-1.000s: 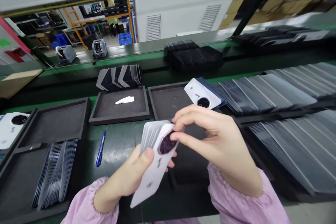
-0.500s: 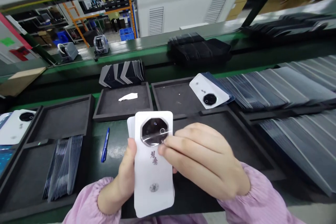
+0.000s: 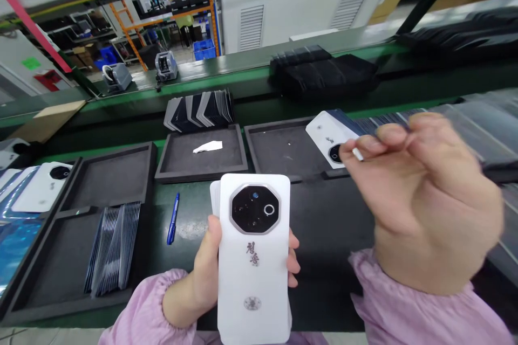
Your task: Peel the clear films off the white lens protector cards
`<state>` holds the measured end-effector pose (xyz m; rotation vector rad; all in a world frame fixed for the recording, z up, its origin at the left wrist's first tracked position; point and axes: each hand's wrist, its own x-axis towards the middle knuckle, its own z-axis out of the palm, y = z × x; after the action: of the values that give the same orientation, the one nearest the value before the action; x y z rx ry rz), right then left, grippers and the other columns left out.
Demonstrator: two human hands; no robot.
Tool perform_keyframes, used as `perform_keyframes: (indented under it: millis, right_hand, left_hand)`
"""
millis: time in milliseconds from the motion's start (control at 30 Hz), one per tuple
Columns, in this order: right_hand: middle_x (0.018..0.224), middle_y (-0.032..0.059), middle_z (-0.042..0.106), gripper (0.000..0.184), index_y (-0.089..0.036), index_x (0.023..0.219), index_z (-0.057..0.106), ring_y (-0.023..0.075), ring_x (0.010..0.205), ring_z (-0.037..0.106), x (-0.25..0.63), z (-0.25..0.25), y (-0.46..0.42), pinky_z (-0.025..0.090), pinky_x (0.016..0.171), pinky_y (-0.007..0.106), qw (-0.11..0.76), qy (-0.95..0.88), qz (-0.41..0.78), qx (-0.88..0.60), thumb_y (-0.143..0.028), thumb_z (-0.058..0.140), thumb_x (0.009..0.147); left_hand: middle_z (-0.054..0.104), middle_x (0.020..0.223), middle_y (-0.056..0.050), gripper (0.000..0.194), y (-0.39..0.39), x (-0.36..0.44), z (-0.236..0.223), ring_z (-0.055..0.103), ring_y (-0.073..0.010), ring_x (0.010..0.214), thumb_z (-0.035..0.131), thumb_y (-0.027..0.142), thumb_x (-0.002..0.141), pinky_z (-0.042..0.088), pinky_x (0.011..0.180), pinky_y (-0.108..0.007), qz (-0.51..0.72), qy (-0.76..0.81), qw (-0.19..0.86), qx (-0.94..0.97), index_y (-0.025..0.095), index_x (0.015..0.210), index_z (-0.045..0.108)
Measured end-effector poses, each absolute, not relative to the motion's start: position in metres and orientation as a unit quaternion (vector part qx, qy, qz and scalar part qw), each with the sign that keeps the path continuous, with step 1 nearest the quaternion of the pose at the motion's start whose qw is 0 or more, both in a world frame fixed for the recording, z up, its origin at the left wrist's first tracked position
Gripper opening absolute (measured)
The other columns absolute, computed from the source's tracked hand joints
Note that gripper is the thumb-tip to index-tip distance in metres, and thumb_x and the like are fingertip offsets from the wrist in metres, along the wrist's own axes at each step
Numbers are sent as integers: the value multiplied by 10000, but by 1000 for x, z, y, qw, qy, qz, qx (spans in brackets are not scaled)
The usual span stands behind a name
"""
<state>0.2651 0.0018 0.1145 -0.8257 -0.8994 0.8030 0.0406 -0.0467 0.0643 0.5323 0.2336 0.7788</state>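
My left hand [image 3: 208, 259] is closed around a small stack of white phone back covers, thumb on the left edge and fingertips showing on the right. The top phone back cover [image 3: 253, 272] faces me upright, with a black octagonal camera window [image 3: 255, 208] in a silver rim and dark printed characters below. My right hand [image 3: 424, 188] is raised to the right, apart from the stack. Its thumb and fingers pinch a bit of film, of which a small white piece [image 3: 358, 154] shows.
Dark foam trays [image 3: 198, 164] line the bench, one with a torn white scrap [image 3: 208, 146]. Another white cover [image 3: 329, 137] leans in a tray behind my right hand. A blue pen [image 3: 173, 219] lies left of the stack. Thin panels [image 3: 115, 248] stand in rows at the left.
My right hand has moved from the camera window up and to the right. The clear film that stretched across the window is off it. My left hand still holds the stack.
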Motion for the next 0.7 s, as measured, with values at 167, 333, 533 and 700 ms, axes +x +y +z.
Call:
perform_keyframes:
  millis: [167, 333, 533, 700]
  right_hand:
    - [702, -21, 440, 155, -279, 755, 510, 151, 587, 441, 274, 100, 19, 528, 736, 396, 641, -385, 545, -379, -293, 567, 898]
    - [707, -10, 448, 151, -285, 769, 498, 177, 628, 456, 275, 87, 24, 505, 750, 399, 596, -418, 585, -357, -304, 536, 914]
    - [705, -2, 452, 153, -291, 802, 521, 184, 629, 459, 275, 86, 22, 500, 757, 405, 575, -472, 574, -342, -333, 502, 949]
    - [692, 3, 471, 148, -302, 810, 547, 194, 639, 490, 275, 88, 21, 510, 753, 407, 578, -503, 520, -377, -316, 481, 942]
  left_hand:
    - [683, 1064, -151, 892, -48, 40, 66, 654, -240, 860, 497, 782, 828, 535, 804, -348, 382, 95, 885, 251, 100, 1399, 568]
    - [692, 1037, -146, 876, -48, 39, 69, 653, -242, 865, 520, 775, 824, 535, 815, -351, 389, 112, 877, 259, 108, 1388, 579]
    - [690, 1048, -159, 885, -48, 40, 70, 648, -248, 863, 550, 777, 803, 538, 815, -356, 386, 129, 879, 249, 102, 1372, 594]
    - [693, 1053, -149, 882, -48, 40, 68, 654, -240, 873, 519, 774, 824, 541, 823, -351, 383, 113, 884, 244, 98, 1388, 583]
